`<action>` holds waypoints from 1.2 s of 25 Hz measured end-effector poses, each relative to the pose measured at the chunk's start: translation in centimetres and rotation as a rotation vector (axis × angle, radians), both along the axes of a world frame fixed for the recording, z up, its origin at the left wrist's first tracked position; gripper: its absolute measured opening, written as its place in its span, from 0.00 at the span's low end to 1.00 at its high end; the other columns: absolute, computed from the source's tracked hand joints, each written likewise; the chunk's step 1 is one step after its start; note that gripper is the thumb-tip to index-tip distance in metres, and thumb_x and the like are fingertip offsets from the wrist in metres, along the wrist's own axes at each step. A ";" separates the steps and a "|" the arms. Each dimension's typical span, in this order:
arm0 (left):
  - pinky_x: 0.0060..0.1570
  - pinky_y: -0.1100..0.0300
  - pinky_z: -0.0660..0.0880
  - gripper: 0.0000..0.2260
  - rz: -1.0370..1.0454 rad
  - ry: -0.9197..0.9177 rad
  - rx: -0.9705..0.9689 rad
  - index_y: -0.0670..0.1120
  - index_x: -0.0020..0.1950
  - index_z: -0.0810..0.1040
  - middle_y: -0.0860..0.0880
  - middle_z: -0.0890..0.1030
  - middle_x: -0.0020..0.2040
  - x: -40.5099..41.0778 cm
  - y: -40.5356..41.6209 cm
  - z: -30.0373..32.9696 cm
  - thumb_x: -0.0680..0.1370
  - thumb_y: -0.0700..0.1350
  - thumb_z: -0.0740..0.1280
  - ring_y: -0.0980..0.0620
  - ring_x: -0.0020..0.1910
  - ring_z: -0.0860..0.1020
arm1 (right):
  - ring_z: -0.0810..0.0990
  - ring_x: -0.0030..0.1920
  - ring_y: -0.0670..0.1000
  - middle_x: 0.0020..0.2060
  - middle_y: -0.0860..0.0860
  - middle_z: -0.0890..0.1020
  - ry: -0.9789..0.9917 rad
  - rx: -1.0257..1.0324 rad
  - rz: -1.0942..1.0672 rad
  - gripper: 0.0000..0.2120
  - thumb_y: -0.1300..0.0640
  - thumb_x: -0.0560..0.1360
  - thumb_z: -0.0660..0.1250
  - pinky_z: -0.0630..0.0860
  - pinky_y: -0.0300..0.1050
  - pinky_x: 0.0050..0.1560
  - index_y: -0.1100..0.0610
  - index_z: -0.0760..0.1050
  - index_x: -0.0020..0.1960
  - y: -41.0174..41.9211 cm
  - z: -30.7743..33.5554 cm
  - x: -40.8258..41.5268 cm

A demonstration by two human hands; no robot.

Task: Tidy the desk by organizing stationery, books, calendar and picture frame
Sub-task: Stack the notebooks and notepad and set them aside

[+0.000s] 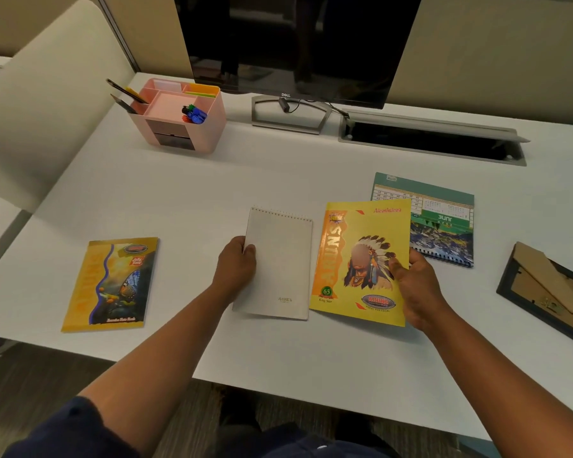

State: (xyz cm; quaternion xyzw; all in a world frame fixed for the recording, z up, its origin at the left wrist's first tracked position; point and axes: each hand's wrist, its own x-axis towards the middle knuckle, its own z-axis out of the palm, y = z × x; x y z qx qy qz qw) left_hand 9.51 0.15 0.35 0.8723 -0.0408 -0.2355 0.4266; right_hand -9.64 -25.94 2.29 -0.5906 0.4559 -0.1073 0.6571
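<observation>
My left hand (235,264) grips the left edge of a white spiral notepad (280,266) in the middle of the desk. My right hand (414,289) holds the right edge of a yellow notebook (354,259) with a feathered-headdress cover, thumb on top. That notebook overlaps a green desk calendar (444,213) lying flat behind it. A second yellow notebook (110,285) with a butterfly cover lies at the left. A black picture frame (549,292) lies face down at the right edge. A pink organizer (179,114) with pens and pins stands at the back left.
A dark monitor (298,41) on a grey stand fills the back centre. Right of it is an open cable tray (430,137) in the white desk (295,352). A beige partition and chair back are at the left.
</observation>
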 end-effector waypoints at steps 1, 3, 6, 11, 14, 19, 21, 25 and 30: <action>0.48 0.52 0.75 0.10 -0.026 -0.077 0.069 0.42 0.57 0.76 0.47 0.80 0.51 -0.2 0.0 -0.2 0.83 0.46 0.59 0.45 0.49 0.78 | 0.84 0.55 0.58 0.54 0.49 0.86 0.000 0.000 -0.003 0.12 0.62 0.82 0.63 0.77 0.67 0.61 0.49 0.78 0.60 -0.2 0.0 0.0; 0.45 0.54 0.73 0.09 -0.084 -0.199 0.198 0.43 0.54 0.76 0.48 0.79 0.47 -0.5 0.1 -0.6 0.82 0.48 0.62 0.45 0.46 0.78 | 0.84 0.55 0.59 0.54 0.50 0.86 -0.003 0.018 -0.012 0.12 0.62 0.82 0.63 0.77 0.68 0.59 0.49 0.79 0.60 -0.4 0.3 0.0; 0.45 0.52 0.75 0.11 -0.163 -0.312 0.383 0.46 0.53 0.76 0.48 0.77 0.49 -0.6 0.7 -0.9 0.80 0.53 0.62 0.45 0.48 0.77 | 0.84 0.54 0.62 0.54 0.52 0.86 -0.031 0.099 -0.027 0.12 0.63 0.82 0.62 0.78 0.68 0.55 0.50 0.78 0.60 0.0 1.0 0.0; 0.51 0.49 0.76 0.13 -0.106 -0.403 0.420 0.49 0.60 0.80 0.47 0.79 0.58 0.5 3.8 -0.2 0.79 0.52 0.65 0.41 0.57 0.77 | 0.84 0.54 0.63 0.55 0.55 0.85 -0.080 0.235 0.073 0.12 0.63 0.82 0.61 0.78 0.68 0.55 0.50 0.78 0.60 2.9 1.2 1.3; 0.60 0.45 0.72 0.19 -0.058 -0.413 0.517 0.48 0.68 0.76 0.44 0.73 0.69 1.8 6.5 -0.2 0.79 0.53 0.67 0.39 0.67 0.70 | 0.84 0.53 0.63 0.54 0.55 0.86 -0.064 0.252 0.145 0.10 0.62 0.81 0.63 0.79 0.67 0.54 0.50 0.78 0.58 5.6 0.7 3.1; 0.72 0.42 0.61 0.22 0.173 -0.283 0.586 0.45 0.73 0.69 0.39 0.64 0.76 5.0 12.3 -0.9 0.79 0.48 0.64 0.36 0.75 0.60 | 0.86 0.45 0.57 0.51 0.53 0.86 -0.030 0.274 0.226 0.09 0.61 0.82 0.62 0.83 0.54 0.40 0.49 0.78 0.56 9.3 0.2 6.4; 0.72 0.40 0.60 0.22 0.268 -0.217 0.611 0.45 0.72 0.69 0.39 0.63 0.77 6.1 14.7 -0.6 0.79 0.49 0.63 0.35 0.76 0.58 | 0.86 0.46 0.58 0.51 0.53 0.86 -0.024 0.268 0.254 0.09 0.60 0.82 0.63 0.83 0.54 0.41 0.49 0.78 0.56 10.5 0.0 7.5; 0.74 0.37 0.54 0.31 0.409 0.033 0.689 0.51 0.77 0.58 0.41 0.53 0.80 7.6 18.7 0.7 0.77 0.53 0.67 0.35 0.78 0.51 | 0.87 0.46 0.58 0.50 0.53 0.87 -0.018 0.266 0.277 0.09 0.60 0.82 0.63 0.83 0.53 0.40 0.50 0.78 0.57 12.0 -0.3 8.6; 0.65 0.40 0.65 0.32 0.462 0.084 0.656 0.46 0.71 0.64 0.41 0.67 0.68 7.9 20.4 1.0 0.72 0.55 0.74 0.36 0.68 0.67 | 0.87 0.46 0.57 0.51 0.52 0.86 -0.014 0.239 0.283 0.09 0.60 0.82 0.63 0.83 0.52 0.41 0.50 0.78 0.58 12.5 -0.5 9.3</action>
